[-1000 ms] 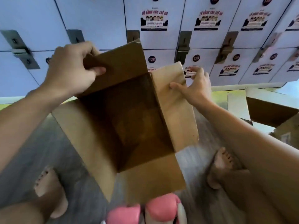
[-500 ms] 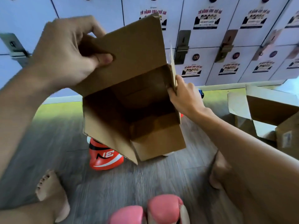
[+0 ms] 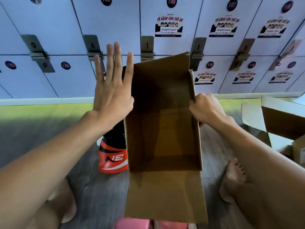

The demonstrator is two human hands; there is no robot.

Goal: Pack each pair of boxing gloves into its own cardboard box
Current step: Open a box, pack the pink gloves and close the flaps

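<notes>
Two hands are at one brown cardboard box [image 3: 161,129] in the middle of the view. Its top is open and I can see no glove in it. The right hand [image 3: 206,109] has its fingers curled tight over the top edge of the box's right wall. The left hand [image 3: 112,93] is flat, with straight fingers spread a little, right at the box's left side. Its thumb is hidden.

One flap stands up at the far end, in front of the lockers [image 3: 49,22]. Another flap hangs down toward the person and covers part of the pink gloves [image 3: 132,223] at the bottom edge.

A red glove [image 3: 113,156] sits on the floor [image 3: 99,195] just beside the box's left wall, partly behind it. White marks on it look like "3N".

Round tags on the locker doors read 106, 107, 128 and 129. Some doors have a sticker [image 3: 169,26] with small cartoon faces, and its words are too blurry to read.

Left of the red glove the grey floor is open. On the right, more boxes [image 3: 283,119] lie well apart, with a bare foot [image 3: 234,176] and a strip of floor between.
</notes>
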